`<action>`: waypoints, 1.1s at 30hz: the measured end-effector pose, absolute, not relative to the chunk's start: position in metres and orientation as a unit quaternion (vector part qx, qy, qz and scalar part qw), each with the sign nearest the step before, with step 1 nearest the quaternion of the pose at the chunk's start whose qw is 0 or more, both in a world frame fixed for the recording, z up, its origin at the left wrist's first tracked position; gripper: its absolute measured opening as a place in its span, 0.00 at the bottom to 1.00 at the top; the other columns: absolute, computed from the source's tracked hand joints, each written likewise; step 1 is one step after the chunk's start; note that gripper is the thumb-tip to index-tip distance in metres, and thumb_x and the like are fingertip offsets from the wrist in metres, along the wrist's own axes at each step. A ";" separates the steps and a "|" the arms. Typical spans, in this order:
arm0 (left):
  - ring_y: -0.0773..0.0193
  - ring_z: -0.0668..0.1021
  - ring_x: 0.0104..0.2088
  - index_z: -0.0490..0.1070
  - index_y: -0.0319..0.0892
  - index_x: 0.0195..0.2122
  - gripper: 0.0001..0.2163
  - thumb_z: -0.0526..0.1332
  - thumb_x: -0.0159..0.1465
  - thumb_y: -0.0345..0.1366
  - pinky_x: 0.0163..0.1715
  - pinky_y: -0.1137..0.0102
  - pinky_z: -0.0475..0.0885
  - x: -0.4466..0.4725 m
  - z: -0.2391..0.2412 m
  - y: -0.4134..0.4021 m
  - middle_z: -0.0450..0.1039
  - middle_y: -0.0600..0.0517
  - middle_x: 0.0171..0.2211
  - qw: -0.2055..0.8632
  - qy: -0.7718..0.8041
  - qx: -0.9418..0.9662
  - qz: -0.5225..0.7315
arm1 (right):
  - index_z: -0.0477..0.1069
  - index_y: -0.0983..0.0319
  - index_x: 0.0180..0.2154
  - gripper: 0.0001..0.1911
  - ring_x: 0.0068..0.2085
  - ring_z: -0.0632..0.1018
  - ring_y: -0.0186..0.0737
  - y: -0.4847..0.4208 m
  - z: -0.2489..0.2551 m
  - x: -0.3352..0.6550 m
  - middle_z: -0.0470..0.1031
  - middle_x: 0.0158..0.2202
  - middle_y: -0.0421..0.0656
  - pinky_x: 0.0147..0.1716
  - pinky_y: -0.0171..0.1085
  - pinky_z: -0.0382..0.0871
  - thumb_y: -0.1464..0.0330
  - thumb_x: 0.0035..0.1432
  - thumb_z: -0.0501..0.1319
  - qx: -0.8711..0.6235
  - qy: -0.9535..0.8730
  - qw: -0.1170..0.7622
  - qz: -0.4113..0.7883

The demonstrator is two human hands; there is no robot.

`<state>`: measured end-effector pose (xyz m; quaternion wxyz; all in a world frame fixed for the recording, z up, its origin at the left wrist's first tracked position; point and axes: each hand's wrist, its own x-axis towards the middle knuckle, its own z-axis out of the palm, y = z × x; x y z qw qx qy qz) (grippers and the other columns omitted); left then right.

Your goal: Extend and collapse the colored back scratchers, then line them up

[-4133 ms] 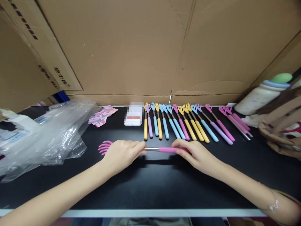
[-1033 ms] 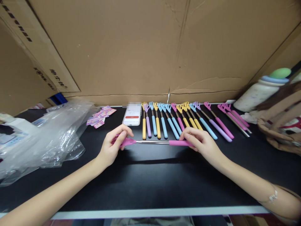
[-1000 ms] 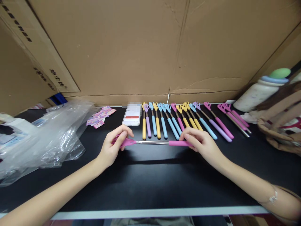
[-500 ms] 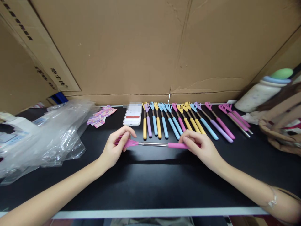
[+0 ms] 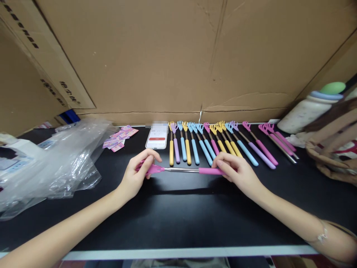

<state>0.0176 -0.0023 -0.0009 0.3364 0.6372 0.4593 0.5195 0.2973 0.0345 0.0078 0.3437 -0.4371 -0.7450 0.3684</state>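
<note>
Pink back scratcher (image 5: 181, 170) between both hands' fingers (image 5: 147, 162)

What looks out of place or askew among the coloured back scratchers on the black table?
The two pink telescopic back scratchers at the row's right end lie with steel shafts extended and tilted, unlike the collapsed coloured ones. The left hand and right hand hold another pink back scratcher crosswise.

Both forearms bare, unsleeved. Left hand (image 5: 134, 178) and right hand (image 5: 240, 176) ungloved; thin silver bracelet (image 5: 323, 233) behind the right hand.
</note>
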 end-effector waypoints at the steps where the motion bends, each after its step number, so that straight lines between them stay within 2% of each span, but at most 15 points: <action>1: 0.74 0.62 0.14 0.69 0.40 0.30 0.16 0.55 0.63 0.48 0.13 0.76 0.55 0.017 -0.001 -0.002 0.63 0.57 0.20 0.343 0.460 0.631 0.522 | 0.67 0.61 0.27 0.16 0.18 0.59 0.28 0.035 0.008 0.298 0.58 0.18 0.35 0.16 0.32 0.51 0.56 0.59 0.55 -0.434 -0.741 0.342 0.382; 6: 0.74 0.63 0.15 0.68 0.41 0.31 0.15 0.57 0.61 0.49 0.13 0.79 0.53 0.013 -0.003 0.004 0.61 0.58 0.18 0.421 0.479 0.569 0.519 | 0.66 0.61 0.30 0.17 0.15 0.58 0.27 0.038 0.012 0.299 0.56 0.15 0.32 0.13 0.30 0.48 0.54 0.60 0.54 -0.416 -0.709 0.331 0.464; 9: 0.74 0.62 0.14 0.67 0.42 0.32 0.14 0.58 0.61 0.49 0.12 0.81 0.52 0.011 -0.003 0.008 0.59 0.60 0.17 0.454 0.476 0.537 0.528 | 0.66 0.61 0.31 0.16 0.14 0.60 0.27 0.039 0.015 0.301 0.58 0.14 0.32 0.15 0.31 0.51 0.55 0.60 0.54 -0.406 -0.696 0.340 0.485; 14: 0.75 0.62 0.13 0.67 0.42 0.32 0.13 0.60 0.59 0.48 0.10 0.81 0.52 0.010 -0.004 0.012 0.59 0.60 0.16 0.465 0.451 0.522 0.554 | 0.66 0.61 0.31 0.14 0.14 0.63 0.29 0.041 0.020 0.304 0.62 0.14 0.33 0.18 0.33 0.56 0.57 0.61 0.54 -0.376 -0.698 0.353 0.497; 20: 0.75 0.60 0.12 0.66 0.42 0.34 0.13 0.60 0.59 0.48 0.10 0.81 0.53 0.012 -0.003 0.013 0.61 0.60 0.15 0.478 0.447 0.507 0.561 | 0.65 0.60 0.32 0.11 0.15 0.65 0.30 0.040 0.024 0.303 0.64 0.15 0.33 0.17 0.33 0.57 0.59 0.61 0.55 -0.371 -0.661 0.374 0.534; 27: 0.75 0.60 0.12 0.66 0.42 0.34 0.14 0.60 0.58 0.49 0.12 0.81 0.53 0.014 -0.002 0.012 0.62 0.60 0.15 0.491 0.459 0.491 0.555 | 0.64 0.60 0.31 0.12 0.19 0.64 0.31 0.043 0.026 0.304 0.64 0.19 0.37 0.16 0.32 0.58 0.58 0.58 0.57 -0.387 -0.617 0.414 0.546; 33: 0.73 0.62 0.14 0.66 0.42 0.34 0.16 0.61 0.57 0.50 0.13 0.80 0.55 0.014 0.000 0.013 0.62 0.60 0.14 0.485 0.467 0.499 0.545 | 0.64 0.60 0.31 0.13 0.20 0.64 0.31 0.044 0.026 0.305 0.65 0.20 0.38 0.17 0.32 0.58 0.57 0.60 0.55 -0.388 -0.616 0.420 0.542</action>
